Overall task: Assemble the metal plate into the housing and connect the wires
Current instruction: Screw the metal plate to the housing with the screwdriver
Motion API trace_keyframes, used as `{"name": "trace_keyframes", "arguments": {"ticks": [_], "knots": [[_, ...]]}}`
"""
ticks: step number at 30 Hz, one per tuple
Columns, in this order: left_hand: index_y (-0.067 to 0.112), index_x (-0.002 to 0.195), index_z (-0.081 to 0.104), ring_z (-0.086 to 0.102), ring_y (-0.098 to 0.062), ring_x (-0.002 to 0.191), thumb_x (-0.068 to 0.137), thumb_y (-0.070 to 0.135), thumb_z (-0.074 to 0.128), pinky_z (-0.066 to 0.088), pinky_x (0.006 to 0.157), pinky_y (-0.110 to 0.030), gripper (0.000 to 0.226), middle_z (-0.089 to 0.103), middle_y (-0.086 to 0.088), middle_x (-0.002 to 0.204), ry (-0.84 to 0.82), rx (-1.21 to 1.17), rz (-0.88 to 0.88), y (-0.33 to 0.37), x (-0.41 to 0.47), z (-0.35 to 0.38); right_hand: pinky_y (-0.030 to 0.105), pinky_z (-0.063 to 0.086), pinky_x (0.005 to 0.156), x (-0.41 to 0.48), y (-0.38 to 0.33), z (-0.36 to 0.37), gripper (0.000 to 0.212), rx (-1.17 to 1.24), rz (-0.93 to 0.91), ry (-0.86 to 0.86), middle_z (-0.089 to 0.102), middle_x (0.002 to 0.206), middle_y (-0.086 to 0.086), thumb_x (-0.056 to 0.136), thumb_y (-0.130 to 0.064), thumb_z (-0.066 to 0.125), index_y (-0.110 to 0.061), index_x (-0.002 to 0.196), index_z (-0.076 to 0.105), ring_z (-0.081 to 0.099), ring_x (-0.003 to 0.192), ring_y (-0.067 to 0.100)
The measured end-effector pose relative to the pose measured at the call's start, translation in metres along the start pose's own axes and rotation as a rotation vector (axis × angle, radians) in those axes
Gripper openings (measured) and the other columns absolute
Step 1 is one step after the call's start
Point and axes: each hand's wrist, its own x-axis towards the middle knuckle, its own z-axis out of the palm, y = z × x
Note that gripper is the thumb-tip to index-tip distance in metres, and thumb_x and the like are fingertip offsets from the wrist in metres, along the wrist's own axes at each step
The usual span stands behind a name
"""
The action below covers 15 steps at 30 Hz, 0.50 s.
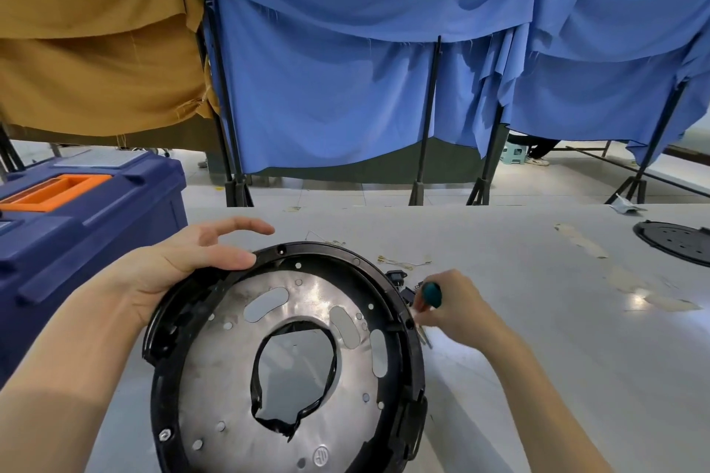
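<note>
Seating metal plate (230, 388) inside black housing (413, 365), left hand (173, 273) gripped rim, right hand (457, 309) closed around teal-handled screwdriver (432, 294).

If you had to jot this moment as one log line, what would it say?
left hand: steadies housing rim | right hand: grips green-handled screwdriver at right rim | metal plate: seated in housing

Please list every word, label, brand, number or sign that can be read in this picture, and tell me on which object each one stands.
No text can be read with certainty.
Round stamped emblem on the shiny round metal plate, near its lower edge: too blurred to read.
Black ring-shaped plastic housing: no marking visible.
Dark blue plastic toolbox with orange handle: no label visible.
Green-handled screwdriver: no print visible.
</note>
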Motion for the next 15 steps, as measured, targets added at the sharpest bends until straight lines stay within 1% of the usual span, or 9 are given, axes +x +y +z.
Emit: {"name": "trace_keyframes", "arguments": {"ticks": [1,3,5,8,11,13,15], "knots": [[0.034,0.117,0.065,0.042,-0.063,0.116,0.031,0.043,0.096,0.032,0.106,-0.062,0.093,0.046,-0.047,0.121,-0.002,0.004,0.01,0.003,-0.002,0.004,0.032,0.053,0.069,-0.002,-0.003,-0.008,0.02,0.052,-0.025,0.059,0.067,0.074,0.001,0.074,-0.002,0.075,-0.018,0.068,0.065,0.063,0.073,0.019],[0.032,0.117,0.065,0.04,-0.067,0.114,0.032,0.04,0.097,0.028,0.108,-0.063,0.092,0.048,-0.048,0.119,-0.027,-0.004,0.023,0.011,-0.006,0.013,0.02,0.049,0.061,-0.009,-0.012,-0.023,0.022,0.16,-0.076,0.186,0.068,0.073,0.0,0.077,0.002,0.073,-0.019,0.074,0.068,0.061,0.066,0.013],[0.029,0.116,0.065,0.043,-0.065,0.115,0.032,0.035,0.098,0.031,0.107,-0.061,0.091,0.054,-0.042,0.119,-0.052,-0.012,0.037,0.017,-0.009,0.02,0.01,0.047,0.057,-0.018,-0.025,-0.036,0.021,0.275,-0.137,0.322,0.069,0.07,-0.003,0.077,0.002,0.076,-0.018,0.077,0.07,0.063,0.063,0.008],[0.027,0.113,0.066,0.048,-0.064,0.11,0.03,0.032,0.099,0.034,0.105,-0.06,0.09,0.054,-0.042,0.12,-0.062,0.016,0.053,0.025,-0.012,0.029,0.01,0.049,0.062,-0.035,-0.048,-0.05,0.02,0.408,-0.258,0.493,0.069,0.068,-0.009,0.071,-0.005,0.084,-0.018,0.07,0.069,0.063,0.067,0.006],[0.029,0.11,0.068,0.057,-0.056,0.102,0.026,0.035,0.099,0.045,0.097,-0.054,0.089,0.063,-0.034,0.113,-0.068,0.071,0.066,0.034,-0.012,0.036,0.011,0.049,0.062,-0.052,-0.073,-0.055,0.019,0.491,-0.367,0.525,0.068,0.071,-0.012,0.067,-0.013,0.087,-0.019,0.069,0.068,0.059,0.06,0.003],[0.031,0.109,0.067,0.063,-0.049,0.096,0.029,0.035,0.097,0.056,0.083,-0.045,0.086,0.07,-0.025,0.106,-0.076,0.109,0.072,0.038,-0.012,0.04,0.011,0.048,0.061,-0.063,-0.089,-0.055,0.02,0.511,-0.444,0.495,0.068,0.07,-0.013,0.066,-0.015,0.087,-0.021,0.069,0.068,0.058,0.059,0.002],[0.031,0.108,0.067,0.067,-0.044,0.089,0.037,0.027,0.093,0.06,0.073,-0.038,0.076,0.072,-0.021,0.103,-0.083,0.117,0.078,0.041,-0.015,0.043,0.01,0.045,0.06,-0.072,-0.102,-0.052,0.02,0.514,-0.515,0.458,0.068,0.069,-0.015,0.067,-0.015,0.087,-0.023,0.069,0.069,0.058,0.06,0.001]]}}
